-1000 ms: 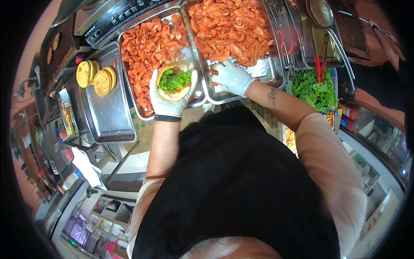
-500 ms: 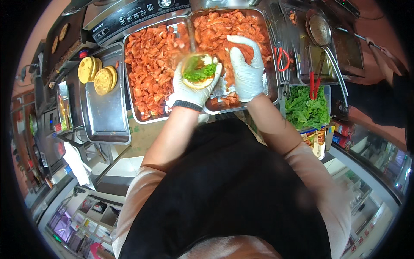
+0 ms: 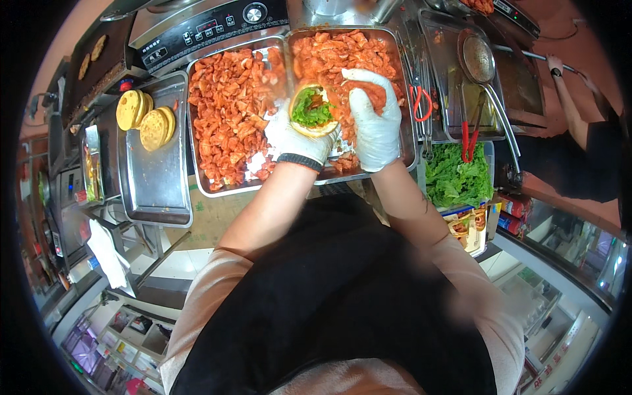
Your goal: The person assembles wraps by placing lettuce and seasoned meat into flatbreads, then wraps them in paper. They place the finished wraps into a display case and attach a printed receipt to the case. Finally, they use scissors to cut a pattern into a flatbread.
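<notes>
My left hand [image 3: 297, 139], in a white glove with a dark wristband, cups a split flat bun [image 3: 313, 112] filled with green lettuce and a bit of orange meat. It hovers over the seam between two steel trays. My right hand [image 3: 374, 120], also gloved, is closed on a piece of orange-red meat [image 3: 372, 93] right beside the bun. The left tray [image 3: 230, 115] and the right tray [image 3: 401, 85] are both piled with chopped orange-red meat.
A flat steel tray [image 3: 155, 181] at the left carries three round flat breads [image 3: 146, 118]. A tub of lettuce [image 3: 457, 174] with red tongs [image 3: 469, 135] stands at the right. A skimmer ladle [image 3: 480, 62] lies on another tray. Another person's arm [image 3: 569, 105] reaches in at far right.
My right hand has lifted from the right tray with a piece of meat and come to the bun. The bun in my left hand has shifted a little farther over the trays.
</notes>
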`<state>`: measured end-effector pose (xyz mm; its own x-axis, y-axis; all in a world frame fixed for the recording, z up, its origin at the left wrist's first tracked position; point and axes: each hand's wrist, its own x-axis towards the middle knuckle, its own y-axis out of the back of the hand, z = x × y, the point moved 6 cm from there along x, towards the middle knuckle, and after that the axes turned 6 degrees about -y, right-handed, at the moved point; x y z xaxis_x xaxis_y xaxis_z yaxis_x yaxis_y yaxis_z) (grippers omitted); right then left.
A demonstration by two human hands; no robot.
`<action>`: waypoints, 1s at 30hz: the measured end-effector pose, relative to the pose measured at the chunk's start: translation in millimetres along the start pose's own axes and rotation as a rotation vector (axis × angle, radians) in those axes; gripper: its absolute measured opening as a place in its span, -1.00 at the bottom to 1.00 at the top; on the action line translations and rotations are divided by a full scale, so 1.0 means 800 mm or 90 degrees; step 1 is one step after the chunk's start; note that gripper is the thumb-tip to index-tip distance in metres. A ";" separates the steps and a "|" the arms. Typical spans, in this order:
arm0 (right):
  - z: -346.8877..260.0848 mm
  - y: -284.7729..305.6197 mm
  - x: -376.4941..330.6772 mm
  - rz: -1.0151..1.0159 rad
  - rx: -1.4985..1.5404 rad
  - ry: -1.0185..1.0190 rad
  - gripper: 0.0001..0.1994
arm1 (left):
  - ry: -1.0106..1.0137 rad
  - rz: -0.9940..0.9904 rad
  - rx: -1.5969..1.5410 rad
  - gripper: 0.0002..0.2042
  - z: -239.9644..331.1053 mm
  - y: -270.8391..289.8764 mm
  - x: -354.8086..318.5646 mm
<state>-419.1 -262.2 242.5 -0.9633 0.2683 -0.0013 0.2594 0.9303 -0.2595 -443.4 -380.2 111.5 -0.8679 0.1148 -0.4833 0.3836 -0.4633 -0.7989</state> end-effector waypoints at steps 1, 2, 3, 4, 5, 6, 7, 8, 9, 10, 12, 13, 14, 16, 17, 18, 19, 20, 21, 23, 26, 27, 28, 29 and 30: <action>0.003 0.000 0.005 -0.022 0.041 -0.036 -0.74 | -0.038 -0.018 0.124 -0.60 0.003 -0.002 0.000; 0.008 -0.001 0.013 -0.048 0.082 -0.073 -0.75 | -0.037 -0.004 0.125 -0.60 0.004 -0.009 -0.006; 0.012 -0.002 0.018 -0.069 0.122 -0.109 -0.76 | -0.034 0.008 0.128 -0.59 0.007 -0.023 -0.014; 0.012 -0.003 0.021 -0.067 0.128 -0.119 -0.76 | 0.011 0.049 0.010 -0.59 0.005 -0.038 -0.022; 0.010 -0.003 0.022 -0.064 0.133 -0.129 -0.77 | 0.056 0.091 -0.109 -0.59 0.003 -0.049 -0.031; 0.010 -0.004 0.024 -0.062 0.139 -0.139 -0.77 | 0.060 0.056 -0.122 -0.59 0.000 -0.050 -0.029; 0.013 -0.003 0.028 -0.064 0.090 -0.128 -0.76 | 0.065 0.021 -0.135 -0.59 -0.003 -0.050 -0.027; 0.012 -0.005 0.030 -0.064 0.034 -0.098 -0.77 | 0.069 -0.013 -0.148 -0.59 -0.002 -0.059 -0.030; 0.012 -0.008 0.031 -0.064 -0.021 -0.068 -0.77 | 0.079 0.003 -0.155 -0.60 -0.006 -0.063 -0.036; 0.011 -0.013 0.031 -0.064 -0.076 -0.038 -0.77 | 0.090 0.020 -0.161 -0.62 -0.010 -0.068 -0.044; 0.014 -0.019 0.028 -0.040 -0.101 0.009 -0.78 | 0.081 0.000 -0.176 -0.63 -0.019 -0.061 -0.035; 0.021 -0.018 0.028 -0.035 -0.133 0.057 -0.78 | 0.079 -0.018 -0.192 -0.64 -0.023 -0.054 -0.029; 0.024 -0.018 0.027 -0.031 -0.165 0.104 -0.78 | 0.078 -0.035 -0.208 -0.65 -0.025 -0.051 -0.025; 0.012 -0.017 0.022 -0.057 -0.343 0.261 -0.81 | 0.078 -0.178 -0.256 -0.66 -0.021 -0.055 -0.024; 0.004 -0.019 0.016 -0.085 -0.397 0.300 -0.80 | 0.105 -0.132 -0.280 -0.66 -0.015 -0.063 -0.035; -0.004 -0.024 0.010 -0.113 -0.451 0.338 -0.80 | 0.095 -0.133 -0.261 -0.64 -0.014 -0.059 -0.035; -0.010 -0.027 0.005 -0.113 -0.477 0.346 -0.79 | 0.085 -0.134 -0.242 -0.63 -0.013 -0.054 -0.034; -0.008 -0.025 0.004 -0.103 -0.477 0.347 -0.79 | 0.075 -0.137 -0.222 -0.61 -0.011 -0.053 -0.034; -0.002 -0.024 0.002 -0.093 -0.477 0.348 -0.79 | 0.084 -0.114 -0.241 -0.62 -0.011 -0.050 -0.035; 0.009 -0.022 0.000 -0.100 -0.457 0.315 -0.81 | 0.086 -0.075 -0.218 -0.60 -0.012 -0.050 -0.040; 0.008 -0.031 -0.005 -0.195 -0.602 0.336 -0.80 | 0.100 -0.093 -0.191 -0.57 -0.020 -0.037 -0.028; 0.001 -0.035 -0.006 -0.194 -0.594 0.343 -0.82 | 0.110 -0.104 -0.204 -0.56 -0.021 -0.031 -0.026; -0.008 -0.035 -0.009 -0.168 -0.567 0.335 -0.82 | 0.121 -0.115 -0.217 -0.56 -0.021 -0.026 -0.023; -0.018 -0.033 -0.014 -0.139 -0.541 0.327 -0.82 | 0.132 -0.157 -0.215 -0.56 -0.017 -0.033 -0.026; -0.023 -0.029 -0.016 -0.111 -0.514 0.319 -0.81 | 0.130 -0.152 -0.230 -0.56 -0.016 -0.037 -0.026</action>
<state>-411.6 -282.3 266.3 -0.9004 0.0114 0.4350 0.2642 0.8086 0.5257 -432.4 -357.7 140.3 -0.8790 0.3683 -0.3028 0.2976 -0.0723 -0.9520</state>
